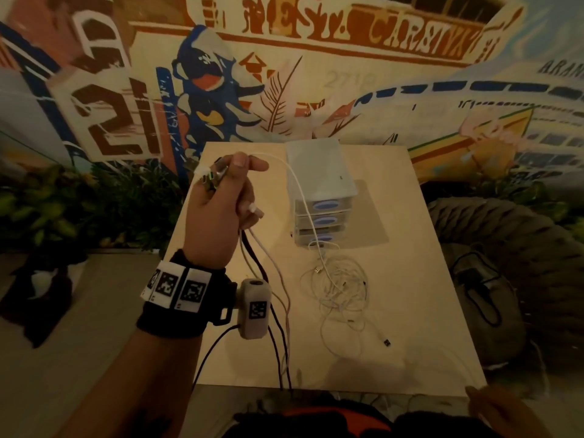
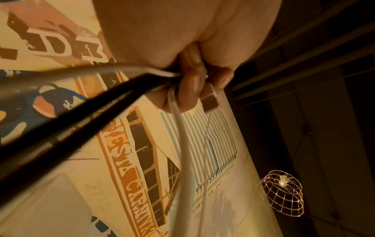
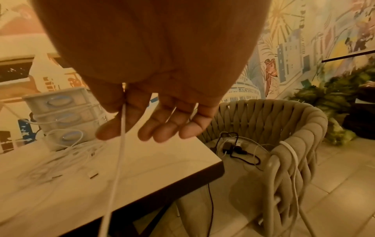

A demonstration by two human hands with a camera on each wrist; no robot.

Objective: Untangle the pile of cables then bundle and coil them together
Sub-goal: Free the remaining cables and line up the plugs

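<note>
My left hand is raised over the table's left side and grips a bundle of cable ends in its fist. Black cables and white ones hang from it, and a white plug sticks out past the fingers. One white cable arcs from that hand down to the tangled pile of white cables on the table. My right hand is low at the table's near right corner, fingers nearly straight. A taut white cable runs between two of them.
A small white drawer unit stands at the back of the wooden table, right behind the pile. A woven chair on the right holds more cables and a charger. A mural wall and plants lie beyond.
</note>
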